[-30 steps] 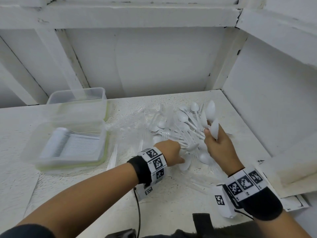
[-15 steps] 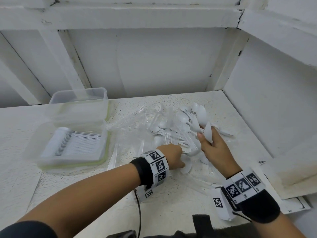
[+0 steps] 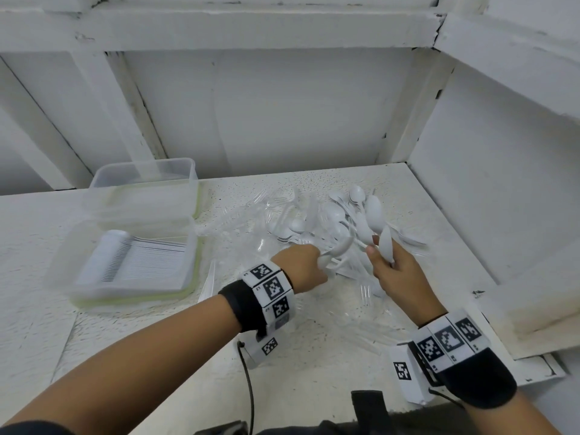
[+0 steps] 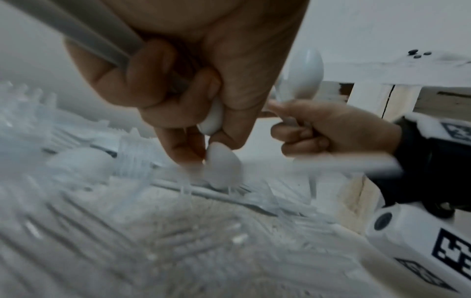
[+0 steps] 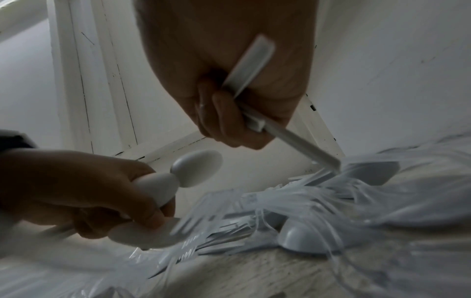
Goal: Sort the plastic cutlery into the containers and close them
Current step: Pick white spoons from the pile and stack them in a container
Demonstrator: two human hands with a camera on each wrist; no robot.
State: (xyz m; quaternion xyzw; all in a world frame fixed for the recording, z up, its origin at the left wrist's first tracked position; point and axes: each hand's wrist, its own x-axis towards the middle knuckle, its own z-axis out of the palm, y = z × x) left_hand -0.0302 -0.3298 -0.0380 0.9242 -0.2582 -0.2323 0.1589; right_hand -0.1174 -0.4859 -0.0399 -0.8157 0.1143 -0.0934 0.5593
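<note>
A heap of white spoons and clear forks (image 3: 314, 221) lies on the white table (image 3: 188, 356). My left hand (image 3: 320, 262) grips a few white spoons (image 3: 337, 251) just above the heap; their bowls (image 4: 211, 119) stick out past my fingers (image 4: 183, 149). My right hand (image 3: 381, 255) grips a bunch of white spoons by the handles (image 5: 249, 66), bowls (image 3: 375, 215) pointing up and away. A clear container (image 3: 188, 271) at the left holds a neat row of stacked cutlery. Behind it stands a second clear container (image 3: 191, 171) whose contents I cannot make out.
White walls close the table in at the back and right. A white ledge (image 3: 533, 309) juts out at the right edge. A black cable (image 3: 248, 387) runs down from my left wrist. More clear forks (image 3: 365, 291) lie between my hands.
My left hand has lifted slightly with a spoon taken from the heap. My right hand has sunk a little with its spoons.
</note>
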